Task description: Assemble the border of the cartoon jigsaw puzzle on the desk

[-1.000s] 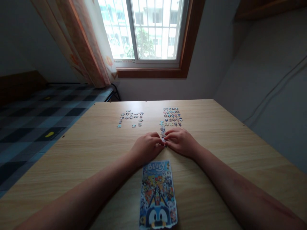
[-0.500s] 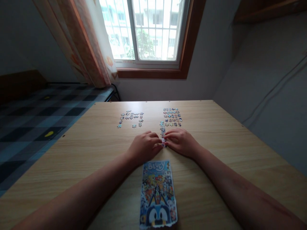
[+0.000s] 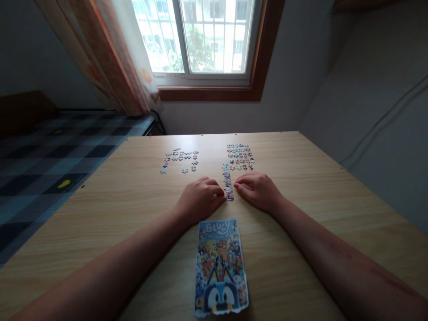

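A narrow strip of joined jigsaw puzzle pieces [image 3: 228, 180] lies on the wooden table [image 3: 140, 196], running away from me. At its near left edge rests my left hand [image 3: 202, 198], fingers curled and closed, the tips against or very close to the strip. My right hand [image 3: 257, 189] is just to the right of the strip, a small gap from it. Its thumb and forefinger are pinched together; whether a small piece is between them cannot be made out. Below the hands lies a Bluey picture sheet [image 3: 220, 265] with a ragged lower edge.
Loose puzzle pieces [image 3: 180, 156] are spread at the far left of the table. A tighter group of pieces [image 3: 240, 156] lies in rows beyond my right hand. A bed with a checked cover [image 3: 83, 151] stands left of the table; a window [image 3: 214, 44] is behind it.
My right hand has drawn back to the right, off the strip, and its fingertips have come together. My left hand stays by the strip's left edge. The view has tilted slightly down.
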`<move>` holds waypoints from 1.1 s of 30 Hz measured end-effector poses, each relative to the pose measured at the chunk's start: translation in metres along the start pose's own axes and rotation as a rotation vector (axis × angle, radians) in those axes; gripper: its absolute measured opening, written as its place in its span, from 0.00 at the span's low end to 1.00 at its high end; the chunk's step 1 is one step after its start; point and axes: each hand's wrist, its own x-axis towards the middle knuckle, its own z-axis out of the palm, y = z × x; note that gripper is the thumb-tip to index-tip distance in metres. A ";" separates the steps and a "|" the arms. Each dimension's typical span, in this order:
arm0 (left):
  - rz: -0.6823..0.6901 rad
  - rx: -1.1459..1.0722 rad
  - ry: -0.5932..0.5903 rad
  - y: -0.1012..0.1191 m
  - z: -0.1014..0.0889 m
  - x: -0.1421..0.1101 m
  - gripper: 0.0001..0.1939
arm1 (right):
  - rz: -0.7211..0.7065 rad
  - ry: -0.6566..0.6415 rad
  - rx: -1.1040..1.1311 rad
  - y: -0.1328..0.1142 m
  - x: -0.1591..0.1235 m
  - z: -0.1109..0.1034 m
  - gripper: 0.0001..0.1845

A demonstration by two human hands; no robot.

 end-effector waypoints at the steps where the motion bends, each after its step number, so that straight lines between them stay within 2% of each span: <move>1: 0.005 -0.002 0.003 -0.001 0.000 0.000 0.10 | -0.004 -0.003 0.001 0.000 0.000 -0.001 0.09; 8: 0.022 -0.050 -0.011 -0.008 0.000 0.001 0.11 | 0.004 -0.031 -0.009 -0.002 -0.002 -0.006 0.15; 16: -0.027 -0.048 -0.020 -0.007 0.000 0.005 0.10 | 0.000 -0.050 -0.037 0.000 -0.003 -0.008 0.12; 22: -0.088 0.004 -0.052 -0.005 0.001 0.008 0.13 | -0.027 -0.034 -0.033 0.002 -0.001 -0.004 0.11; 33: -0.067 0.054 -0.076 -0.008 0.004 0.007 0.18 | -0.036 -0.017 0.008 0.003 0.002 0.001 0.11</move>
